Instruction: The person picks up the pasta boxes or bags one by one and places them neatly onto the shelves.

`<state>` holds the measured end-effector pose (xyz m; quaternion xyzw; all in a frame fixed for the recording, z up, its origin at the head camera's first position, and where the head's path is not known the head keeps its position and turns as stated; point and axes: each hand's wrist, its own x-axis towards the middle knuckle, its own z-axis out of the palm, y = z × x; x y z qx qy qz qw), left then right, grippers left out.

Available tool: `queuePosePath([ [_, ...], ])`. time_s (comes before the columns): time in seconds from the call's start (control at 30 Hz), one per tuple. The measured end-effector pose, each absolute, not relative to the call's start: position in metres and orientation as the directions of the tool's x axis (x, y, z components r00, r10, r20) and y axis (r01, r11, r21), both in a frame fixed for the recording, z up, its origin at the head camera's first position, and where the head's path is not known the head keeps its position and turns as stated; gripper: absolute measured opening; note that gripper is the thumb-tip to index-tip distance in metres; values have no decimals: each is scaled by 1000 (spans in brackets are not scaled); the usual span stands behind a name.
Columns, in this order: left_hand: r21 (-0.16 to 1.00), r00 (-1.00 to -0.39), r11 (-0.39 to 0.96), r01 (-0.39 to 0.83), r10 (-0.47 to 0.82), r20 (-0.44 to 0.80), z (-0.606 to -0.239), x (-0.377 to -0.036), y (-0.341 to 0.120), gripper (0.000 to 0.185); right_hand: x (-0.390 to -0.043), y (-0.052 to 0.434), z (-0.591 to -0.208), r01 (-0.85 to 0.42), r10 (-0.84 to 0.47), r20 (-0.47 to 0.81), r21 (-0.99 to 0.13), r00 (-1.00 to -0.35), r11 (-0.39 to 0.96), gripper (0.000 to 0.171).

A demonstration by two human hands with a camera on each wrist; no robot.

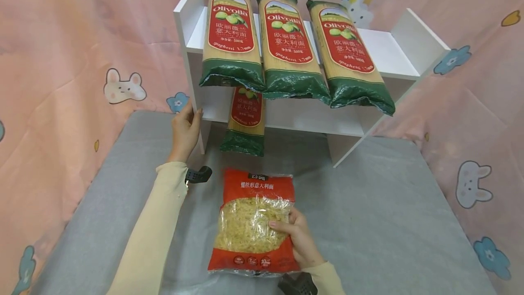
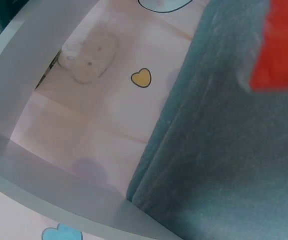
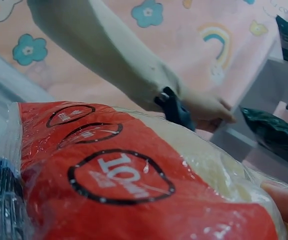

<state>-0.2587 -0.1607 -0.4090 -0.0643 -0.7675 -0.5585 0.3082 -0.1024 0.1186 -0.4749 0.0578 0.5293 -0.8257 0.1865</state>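
My right hand (image 1: 300, 238) grips the right side of a red bag of spiral pasta (image 1: 254, 224), its thumb lying over the clear window. The bag is held in front of the white shelf (image 1: 399, 53), and its red printed end fills much of the right wrist view. With my left hand (image 1: 185, 129) I hold the front edge of the shelf's left side panel. Three spaghetti packs (image 1: 288, 44) lie side by side on the upper board, their green ends jutting over its front. Below them, another spaghetti pack (image 1: 245, 122) rests at the left of the lower board, partly hidden.
The shelf stands at the back of a table with a grey cloth (image 1: 393, 213). Pink printed fabric (image 1: 73, 58) hangs behind and at both sides. On the lower board, bare white surface (image 1: 315, 115) shows right of the single pack.
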Motion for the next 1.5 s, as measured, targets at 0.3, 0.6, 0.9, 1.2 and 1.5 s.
queuePosePath([
  [0.3, 799, -791, 396, 453, -236, 565, -415, -262, -165, 32, -111, 147, -463, 279, -196, -219, -886, -956, -371, 48],
  [0.6, 798, -783, 388, 462, -244, 572, -413, -263, -161, 32, -123, 181, -446, 185, -206, -108, -896, -973, -403, 38],
  [0.9, 817, -813, 389, 425, -234, 534, -382, -238, -150, 33, -134, 205, -424, 123, -197, -31, -872, -980, -474, 39],
  [1.2, 808, -806, 398, 434, -229, 546, -385, -237, -150, 31, -144, 215, -405, 129, -221, -35, -894, -975, -429, 34],
  [1.5, 818, -815, 381, 431, -226, 534, -385, -238, -152, 34, -140, 217, -395, 164, -266, -51, -889, -963, -427, 36],
])
